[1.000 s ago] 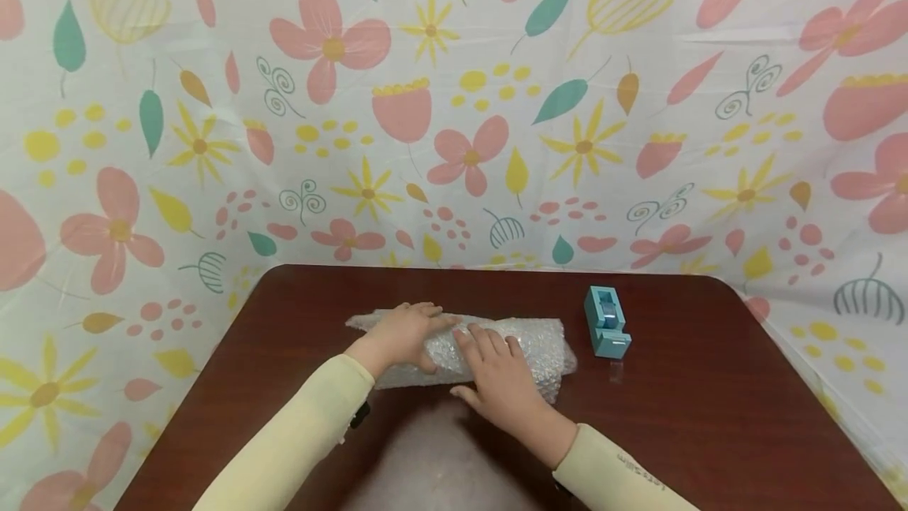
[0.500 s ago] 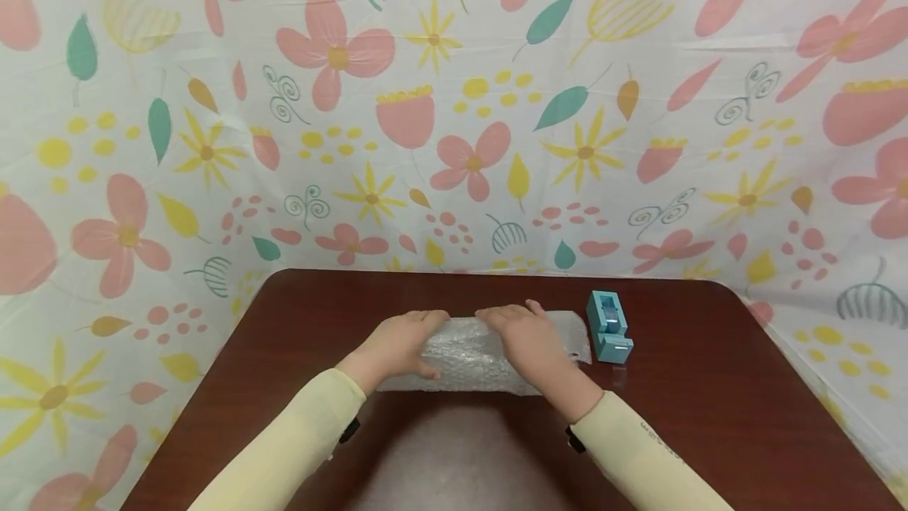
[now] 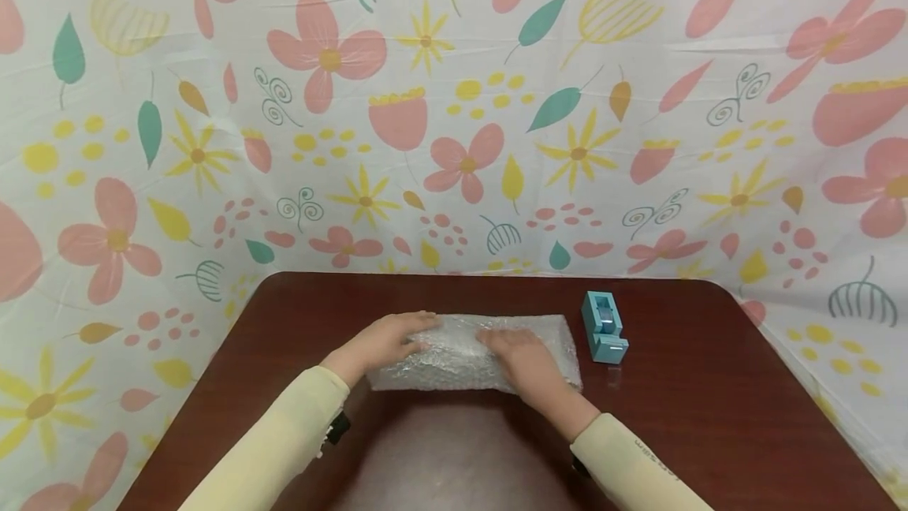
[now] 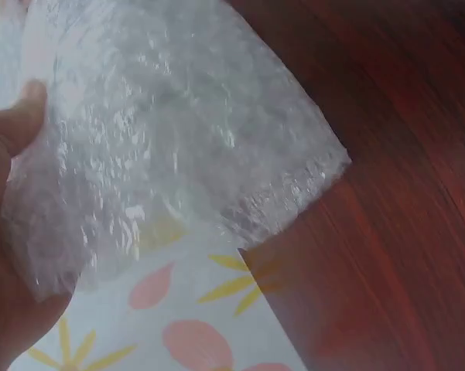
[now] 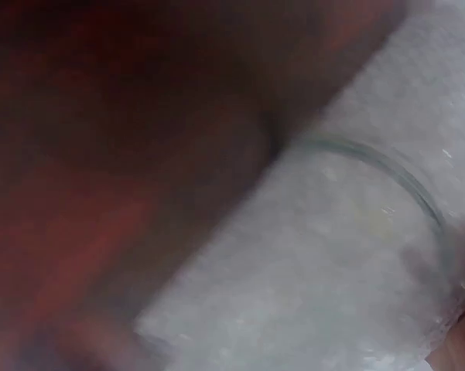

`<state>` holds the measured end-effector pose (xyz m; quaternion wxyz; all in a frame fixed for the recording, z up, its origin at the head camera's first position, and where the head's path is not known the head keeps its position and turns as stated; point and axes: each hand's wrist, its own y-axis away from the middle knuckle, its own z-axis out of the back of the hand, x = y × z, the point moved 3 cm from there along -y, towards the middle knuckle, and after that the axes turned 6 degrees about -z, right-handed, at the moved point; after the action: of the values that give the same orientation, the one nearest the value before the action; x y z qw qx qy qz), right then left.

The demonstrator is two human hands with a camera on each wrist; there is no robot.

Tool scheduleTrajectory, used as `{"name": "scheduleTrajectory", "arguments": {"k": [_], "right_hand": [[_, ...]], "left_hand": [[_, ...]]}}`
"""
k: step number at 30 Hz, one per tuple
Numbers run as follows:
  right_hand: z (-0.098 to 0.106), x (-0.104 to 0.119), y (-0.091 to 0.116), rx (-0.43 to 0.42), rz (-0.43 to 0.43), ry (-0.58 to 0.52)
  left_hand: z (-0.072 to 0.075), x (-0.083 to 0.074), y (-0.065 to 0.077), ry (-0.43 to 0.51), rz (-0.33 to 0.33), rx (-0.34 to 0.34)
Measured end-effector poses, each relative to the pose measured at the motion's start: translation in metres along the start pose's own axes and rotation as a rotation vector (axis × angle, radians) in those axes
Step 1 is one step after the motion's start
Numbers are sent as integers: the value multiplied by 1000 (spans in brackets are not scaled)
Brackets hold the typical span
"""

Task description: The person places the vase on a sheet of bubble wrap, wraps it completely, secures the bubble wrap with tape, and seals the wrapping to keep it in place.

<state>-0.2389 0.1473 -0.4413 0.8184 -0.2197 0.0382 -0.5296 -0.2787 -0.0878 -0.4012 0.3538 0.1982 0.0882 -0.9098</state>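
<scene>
A long bundle of clear bubble wrap (image 3: 461, 365) lies crosswise on the dark table. My left hand (image 3: 379, 341) grips its left end, the thumb in front and the fingers over the top. That thumb (image 4: 27, 116) shows against the crinkled wrap in the left wrist view. Toward the right end, my right hand (image 3: 528, 365) rests on top with its fingers pointing left. Through the blurred wrap in the right wrist view runs a curved greenish line (image 5: 387, 166); the object inside is hidden.
Just right of the bundle stands a blue tape dispenser (image 3: 605, 327) with a roll in it. The reddish-brown table (image 3: 709, 385) has rounded back corners. Behind it hangs a floral cloth (image 3: 454, 101).
The loose, uneven wrap at the right has become a straighter, more compact end. My right hand moved right along the bundle and now lies over it; my left hand shifted slightly left.
</scene>
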Motion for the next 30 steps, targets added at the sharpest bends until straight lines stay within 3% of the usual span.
{"name": "scheduleTrajectory", "arguments": {"k": [4,6,8,11,13,15,18,21,25,30], "right_hand": [[-3,-1,2,26,-3,-27],[-3,-1,2,31,-10,-35],[-4,-1,3,32,-24,-48],[-8,2,6,12,-14,-26],[-11,4,8,-25,5,-8],[-13,6,8,-75,28,10],[-13,6,7,-148,35,15],[-12,4,7,-178,30,8],[-11,-1,7,-149,20,-27],[-11,-9,6,-30,0,-94]], "left_hand": [[6,2,-6,51,57,47],[8,0,-8,14,95,44],[5,-4,-8,-95,106,23],[-7,-10,-4,-354,61,-21],[-15,-12,2,-448,52,-54],[-20,-9,7,-414,74,-91],[-20,-1,13,-227,109,-130],[-17,3,15,-97,83,-151],[-14,3,13,-134,17,-175],[-12,2,10,-191,-1,-189]]}}
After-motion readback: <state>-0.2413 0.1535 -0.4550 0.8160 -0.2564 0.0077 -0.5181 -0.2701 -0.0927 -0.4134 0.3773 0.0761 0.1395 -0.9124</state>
